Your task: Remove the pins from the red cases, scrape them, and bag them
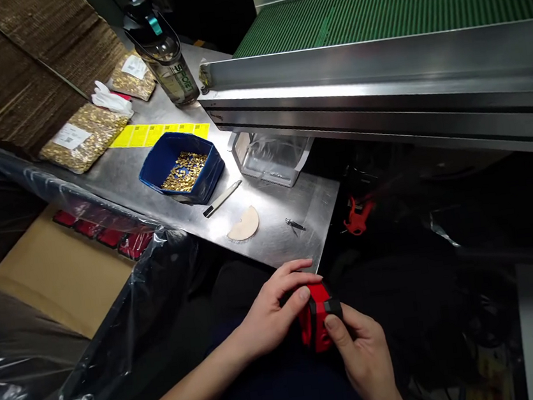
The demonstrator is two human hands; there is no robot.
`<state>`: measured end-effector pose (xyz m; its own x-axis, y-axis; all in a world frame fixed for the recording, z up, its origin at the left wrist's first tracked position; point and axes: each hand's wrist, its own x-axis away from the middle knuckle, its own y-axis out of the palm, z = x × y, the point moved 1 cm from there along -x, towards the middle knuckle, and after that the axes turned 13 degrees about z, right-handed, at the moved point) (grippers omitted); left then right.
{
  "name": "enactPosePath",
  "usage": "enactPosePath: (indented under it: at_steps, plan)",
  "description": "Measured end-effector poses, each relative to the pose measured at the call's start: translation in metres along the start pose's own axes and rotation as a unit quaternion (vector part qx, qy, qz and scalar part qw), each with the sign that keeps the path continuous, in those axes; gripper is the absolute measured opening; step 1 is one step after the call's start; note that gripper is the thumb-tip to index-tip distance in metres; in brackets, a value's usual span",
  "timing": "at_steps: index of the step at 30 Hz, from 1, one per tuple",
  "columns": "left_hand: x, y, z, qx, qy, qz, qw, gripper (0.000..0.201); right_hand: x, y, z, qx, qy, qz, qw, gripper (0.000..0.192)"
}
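Both hands hold a small red and black plastic part (319, 322) low in the head view, just below the front edge of the steel table (280, 237). My left hand (272, 312) wraps it from the left, fingers over its top. My right hand (360, 350) grips it from the right, thumb pressed on the black piece. A blue bin (208, 171) of small brass pieces stands on the table beyond, well away from both hands.
On the table lie a pen-like tool (222, 198), a beige half-disc (245, 225), a small screw (294, 224), yellow labels (160, 134), bags of brass parts (81, 137), a water bottle (164, 54) and a clear tray (271, 157). A green conveyor (393, 9) runs behind. A plastic-lined carton (63, 274) with red parts sits left.
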<state>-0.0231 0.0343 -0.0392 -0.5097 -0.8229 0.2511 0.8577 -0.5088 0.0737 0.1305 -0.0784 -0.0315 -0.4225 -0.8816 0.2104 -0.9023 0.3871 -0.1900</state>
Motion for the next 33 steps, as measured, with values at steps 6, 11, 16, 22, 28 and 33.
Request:
enactPosePath:
  at_steps: [6, 11, 16, 22, 28, 33]
  plan:
    - [0.007, 0.010, -0.002, 0.049, -0.008, -0.019, 0.999, 0.030, 0.002, 0.002, 0.004, 0.011, -0.013, 0.007, 1.000, 0.018]
    - [0.004, 0.020, -0.007, 0.066, -0.044, 0.066, 0.995, 0.034, 0.007, 0.010, 0.007, 0.026, -0.070, -0.011, 0.997, 0.015]
    - [0.004, 0.009, -0.002, 0.060, -0.028, 0.015, 0.998, 0.034, 0.006, 0.011, 0.003, 0.011, -0.065, -0.006, 0.998, 0.014]
    - [0.008, 0.006, -0.005, 0.057, 0.009, 0.006, 0.998, 0.030, 0.005, 0.011, 0.005, 0.011, -0.061, -0.015, 0.998, 0.014]
    - [0.009, 0.022, -0.007, 0.018, -0.024, 0.088, 0.996, 0.034, 0.007, 0.010, 0.014, 0.014, -0.019, -0.007, 1.000, 0.020]
    - [0.007, 0.004, -0.004, -0.017, 0.050, -0.030, 0.998, 0.062, 0.003, -0.008, 0.008, -0.055, 0.037, -0.069, 0.995, 0.040]
